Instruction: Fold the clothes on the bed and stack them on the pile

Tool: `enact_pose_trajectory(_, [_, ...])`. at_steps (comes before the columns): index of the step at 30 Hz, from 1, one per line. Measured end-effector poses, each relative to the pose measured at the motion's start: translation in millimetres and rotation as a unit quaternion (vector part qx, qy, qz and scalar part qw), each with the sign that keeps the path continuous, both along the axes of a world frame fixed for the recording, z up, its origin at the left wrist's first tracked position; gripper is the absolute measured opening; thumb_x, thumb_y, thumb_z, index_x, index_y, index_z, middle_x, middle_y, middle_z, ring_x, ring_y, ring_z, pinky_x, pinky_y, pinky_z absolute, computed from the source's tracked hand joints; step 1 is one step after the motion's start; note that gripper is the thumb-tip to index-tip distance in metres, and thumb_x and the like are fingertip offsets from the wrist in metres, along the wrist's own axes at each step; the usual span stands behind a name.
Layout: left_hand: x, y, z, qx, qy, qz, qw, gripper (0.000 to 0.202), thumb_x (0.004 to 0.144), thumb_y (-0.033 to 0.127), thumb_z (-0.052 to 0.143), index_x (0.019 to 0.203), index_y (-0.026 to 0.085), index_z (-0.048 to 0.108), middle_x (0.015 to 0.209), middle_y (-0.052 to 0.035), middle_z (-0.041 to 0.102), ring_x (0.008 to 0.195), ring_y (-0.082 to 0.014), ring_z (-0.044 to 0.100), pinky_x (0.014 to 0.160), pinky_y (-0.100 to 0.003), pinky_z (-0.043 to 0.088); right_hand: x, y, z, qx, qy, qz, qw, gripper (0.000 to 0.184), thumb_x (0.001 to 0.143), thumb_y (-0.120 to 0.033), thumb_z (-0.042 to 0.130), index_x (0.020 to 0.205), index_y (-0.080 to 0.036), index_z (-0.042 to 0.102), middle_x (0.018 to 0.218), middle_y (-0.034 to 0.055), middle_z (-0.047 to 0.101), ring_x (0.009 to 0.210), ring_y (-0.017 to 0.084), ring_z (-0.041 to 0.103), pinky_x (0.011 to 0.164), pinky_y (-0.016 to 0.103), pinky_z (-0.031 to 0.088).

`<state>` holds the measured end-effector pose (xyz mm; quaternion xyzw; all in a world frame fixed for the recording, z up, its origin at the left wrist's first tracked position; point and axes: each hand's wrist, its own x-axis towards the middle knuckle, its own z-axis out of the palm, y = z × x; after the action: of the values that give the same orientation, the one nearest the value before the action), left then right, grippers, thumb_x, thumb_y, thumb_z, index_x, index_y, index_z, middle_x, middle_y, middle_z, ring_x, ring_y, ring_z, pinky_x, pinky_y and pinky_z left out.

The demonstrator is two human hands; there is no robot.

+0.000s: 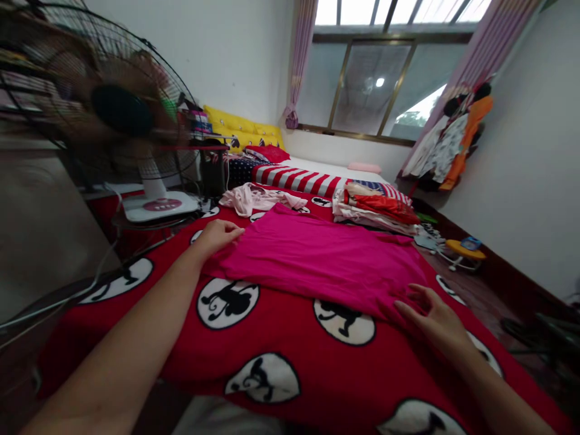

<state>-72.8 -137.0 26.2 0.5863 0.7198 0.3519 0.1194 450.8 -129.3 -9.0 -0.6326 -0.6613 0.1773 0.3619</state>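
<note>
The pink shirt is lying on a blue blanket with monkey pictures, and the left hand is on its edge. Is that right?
Almost! The blanket's color is wrong. The head view shows the pink shirt lying on a red blanket with monkey pictures, not a blue one. The left hand is on the shirt's edge, just as you said.

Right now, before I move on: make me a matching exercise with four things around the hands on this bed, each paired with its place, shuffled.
Things:
1. left hand
2. stacked folded clothes
3. crumpled pale pink garment
4. electric fan

Places:
A. beyond and right of the magenta garment
B. beside the left side of the bed
C. at the magenta garment's left corner
D. beyond and left of the magenta garment

Pairs: 1C, 2A, 3D, 4B
</note>
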Motion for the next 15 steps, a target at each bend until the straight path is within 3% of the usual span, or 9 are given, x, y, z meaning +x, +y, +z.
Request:
enact_pose_trajectory(3, [-13.7,-6.8,1.6,-0.063,0.087,0.142,0.984,0.045,0.069,0.058,0.059,0.087,0.020,0.075,0.089,-0.0095,0.074,0.082,-0.0239,0.067,0.064,-0.026,0.045,-0.4,5.6,-9.1,0.010,-0.045,-0.023,0.999,0.074,0.058,-0.064,0.068,0.114,-0.016,0.060,0.111,0.0158,0.067,0.098,0.034,0.065,0.089,0.049,0.050])
enact_pose_trajectory(6, [-21.2,-11.8,3.8,-0.138,0.141,0.184,0.963,0.054,0.063,0.069,0.059,0.082,0.022,0.074,0.088,-0.0105,0.073,0.083,-0.0269,0.065,0.060,-0.028,0.040,-1.7,2.8,-11.4,0.034,-0.078,-0.027,0.996,0.063,0.062,-0.066,0.061,0.103,-0.018,0.066,0.107,0.0139,0.068,0.099,0.035,0.063,0.088,0.050,0.048])
enact_pose_trajectory(9, [-20.4,-17.6,5.1,-0.181,0.136,0.155,0.962,0.063,0.057,0.081,0.054,0.061,0.019,0.067,0.064,-0.0091,0.066,0.067,-0.0251,0.061,0.053,-0.029,0.035,-3.6,-4.8,-8.3,0.056,-0.079,-0.031,0.995,0.052,0.064,-0.065,0.058,0.090,-0.021,0.069,0.100,0.0119,0.068,0.097,0.035,0.063,0.089,0.049,0.047])
enact_pose_trajectory(11, [-17.0,-21.5,3.9,-0.183,0.104,0.099,0.973,0.060,0.055,0.079,0.059,0.050,0.019,0.058,0.049,-0.0040,0.054,0.054,-0.0197,0.053,0.049,-0.028,0.029,-4.9,-9.6,-5.5,0.066,-0.061,-0.032,0.995,0.045,0.065,-0.063,0.057,0.085,-0.024,0.068,0.097,0.0107,0.069,0.095,0.034,0.063,0.091,0.050,0.047])
enact_pose_trajectory(15, [-9.4,-26.0,0.5,-0.084,-0.024,0.013,0.996,0.051,0.054,0.066,0.069,0.053,0.019,0.050,0.047,0.0037,0.045,0.047,-0.0114,0.042,0.045,-0.024,0.024,-7.5,-16.0,-2.7,0.088,-0.022,-0.073,0.993,0.034,0.067,-0.059,0.057,0.080,-0.028,0.064,0.099,0.0088,0.070,0.099,0.034,0.063,0.094,0.050,0.046])
